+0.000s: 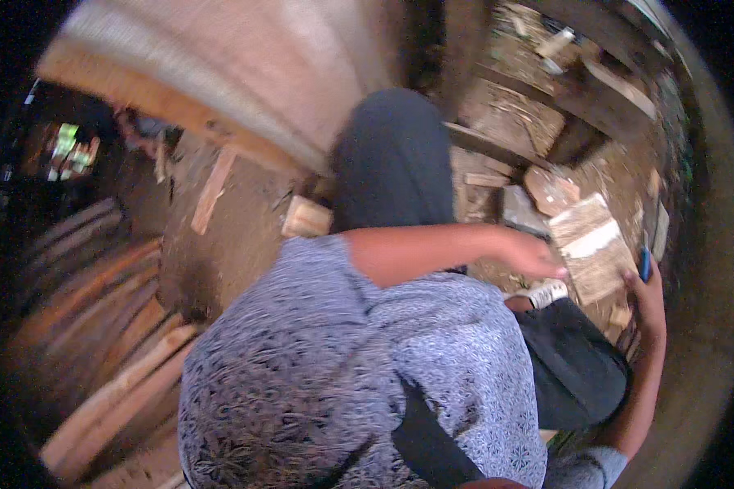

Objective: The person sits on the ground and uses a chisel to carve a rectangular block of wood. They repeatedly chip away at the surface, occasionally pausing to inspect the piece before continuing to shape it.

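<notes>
Board (599,273) and tool (645,265): condition

I see the board rectangular, brown and grained, a whitish band across it, aslant in view. I resolve only the tool's blue part, beside the board's right edge.

The block (597,273) is matt wood, rough-looking along its grain; the handle (645,264) looks like smooth plastic; the shirt (285,342) is matt, printed cloth; the trousers (393,163) are plain, matt cloth; the planks (122,393) and offcut (307,218) are bare, unvarnished-looking wood; the floor (245,265) is dull, rough-looking earth; blur hides finer texture.
</notes>
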Tool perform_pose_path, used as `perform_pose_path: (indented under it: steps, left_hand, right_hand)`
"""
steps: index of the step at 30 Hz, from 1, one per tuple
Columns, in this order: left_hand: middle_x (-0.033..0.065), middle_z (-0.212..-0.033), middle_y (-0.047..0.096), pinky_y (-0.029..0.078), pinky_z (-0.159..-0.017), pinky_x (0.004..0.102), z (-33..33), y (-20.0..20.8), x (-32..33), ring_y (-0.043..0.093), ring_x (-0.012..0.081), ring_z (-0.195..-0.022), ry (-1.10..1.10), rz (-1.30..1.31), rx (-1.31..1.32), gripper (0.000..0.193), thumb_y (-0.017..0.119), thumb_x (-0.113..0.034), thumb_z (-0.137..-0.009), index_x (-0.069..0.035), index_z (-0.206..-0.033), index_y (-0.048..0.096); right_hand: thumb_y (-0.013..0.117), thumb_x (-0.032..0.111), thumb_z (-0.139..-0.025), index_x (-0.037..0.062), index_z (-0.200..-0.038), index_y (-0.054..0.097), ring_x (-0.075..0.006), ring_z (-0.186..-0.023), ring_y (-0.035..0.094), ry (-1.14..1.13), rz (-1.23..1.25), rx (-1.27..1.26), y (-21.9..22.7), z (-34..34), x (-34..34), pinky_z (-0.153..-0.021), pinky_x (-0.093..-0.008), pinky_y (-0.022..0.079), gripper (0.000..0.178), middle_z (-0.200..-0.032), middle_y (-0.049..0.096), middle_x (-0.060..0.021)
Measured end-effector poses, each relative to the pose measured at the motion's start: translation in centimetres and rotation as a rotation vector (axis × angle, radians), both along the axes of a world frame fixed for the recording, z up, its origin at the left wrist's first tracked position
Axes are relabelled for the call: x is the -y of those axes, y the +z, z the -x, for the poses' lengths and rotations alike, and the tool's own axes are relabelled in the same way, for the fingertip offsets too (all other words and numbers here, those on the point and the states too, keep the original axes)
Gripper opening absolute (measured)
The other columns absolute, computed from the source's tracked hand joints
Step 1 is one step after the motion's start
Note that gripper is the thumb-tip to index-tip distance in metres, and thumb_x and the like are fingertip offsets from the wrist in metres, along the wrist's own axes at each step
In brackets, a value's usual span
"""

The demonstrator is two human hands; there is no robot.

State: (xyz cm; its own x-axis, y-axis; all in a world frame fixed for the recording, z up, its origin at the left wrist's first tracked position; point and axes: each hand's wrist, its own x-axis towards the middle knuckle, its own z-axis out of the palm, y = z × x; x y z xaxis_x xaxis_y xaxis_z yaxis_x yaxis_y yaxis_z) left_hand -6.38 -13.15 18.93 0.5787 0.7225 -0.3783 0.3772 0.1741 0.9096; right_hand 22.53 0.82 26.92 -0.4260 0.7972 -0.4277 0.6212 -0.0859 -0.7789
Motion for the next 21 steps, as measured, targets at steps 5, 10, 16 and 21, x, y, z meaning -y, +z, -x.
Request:
perform_pose_path:
  steps: [5, 10, 16, 21]
  left_hand:
    - [0.0131, -0.088, 0.068, 0.049, -0.074, 0.0377, 5.4, 12.7, 5.2, 0.063, 0.0226, -0.081, 0.161, -0.195, 0.428, 0.041, 0.052, -0.040, -0.099, -0.004, -0.100, 0.071]
    - [0.0085, -0.075, 0.064, 0.042, -0.059, 0.0344, 6.1, 18.7, 5.9, 0.056, 0.0186, -0.066, -0.230, -0.531, 1.203, 0.024, 0.052, -0.027, -0.096, -0.010, -0.093, 0.070]
    - [0.0084, -0.079, 0.064, 0.043, -0.063, 0.0338, 4.9, 20.4, 6.9, 0.057, 0.0182, -0.069, -0.209, -0.464, 1.056, 0.023, 0.055, -0.027, -0.095, -0.008, -0.096, 0.068]
    - [0.0083, -0.081, 0.064, 0.044, -0.066, 0.0332, 5.6, 20.7, 7.2, 0.057, 0.0180, -0.072, -0.205, -0.457, 1.024, 0.023, 0.057, -0.027, -0.094, -0.007, -0.099, 0.067]
  right_hand:
    - [0.084, 0.035, -0.077, 0.0045, -0.131, 0.052, -0.0098, -0.067, 0.051, 0.021, -0.045, 0.149, 0.8, 1.1, 0.4, -0.055, -0.0261, 0.043, 0.070, -0.086, 0.054, -0.0003]
    - [0.083, 0.044, -0.074, 0.0033, -0.136, 0.049, -0.0098, -0.057, 0.050, 0.000, -0.006, 0.234, 2.1, 2.1, 0.1, -0.047, -0.0263, 0.041, 0.082, -0.076, 0.053, 0.0003]
    - [0.081, 0.039, -0.079, 0.0076, -0.141, 0.045, -0.0066, -0.054, 0.047, -0.068, -0.023, 0.209, 0.3, 0.7, 0.2, -0.047, -0.0233, 0.038, 0.079, -0.075, 0.052, 0.0018]
    - [0.080, 0.038, -0.081, 0.0055, -0.142, 0.044, -0.0055, -0.056, 0.046, -0.042, 0.010, 0.230, 0.2, 0.3, -0.5, -0.049, -0.0223, 0.038, 0.077, -0.080, 0.052, 0.0010]
